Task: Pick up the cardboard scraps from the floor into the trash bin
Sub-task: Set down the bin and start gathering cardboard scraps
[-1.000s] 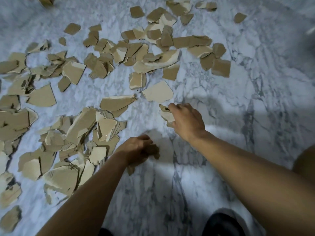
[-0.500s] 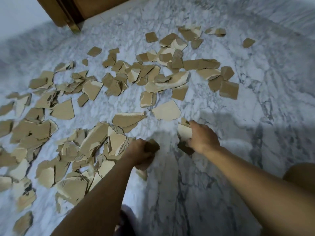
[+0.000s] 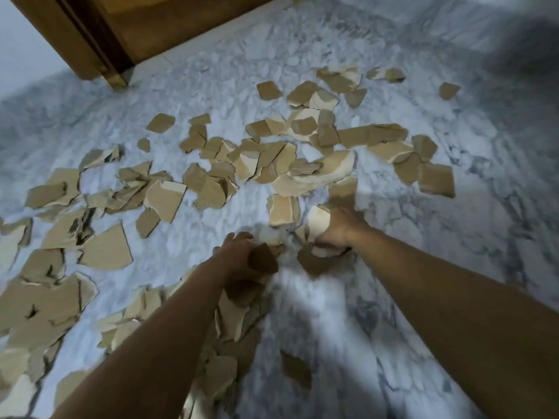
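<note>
Torn brown cardboard scraps (image 3: 211,189) lie scattered over a white marble floor (image 3: 453,237), thickest at the left and across the middle. My left hand (image 3: 239,258) is held above the floor at the centre and grips a dark brown scrap (image 3: 263,263). Just to its right, my right hand (image 3: 338,229) clutches a bunch of pale scraps (image 3: 317,222), with a darker piece (image 3: 311,263) hanging below it. No trash bin is in view.
A brown wooden door and its frame (image 3: 115,40) stand at the top left, against a pale wall. A single scrap (image 3: 295,370) lies on bare floor near the bottom centre. A dark shadow covers the top right corner.
Both hands have lifted off the floor with scraps in them and drawn closer together. The view has tilted up, so the door has come into sight.
</note>
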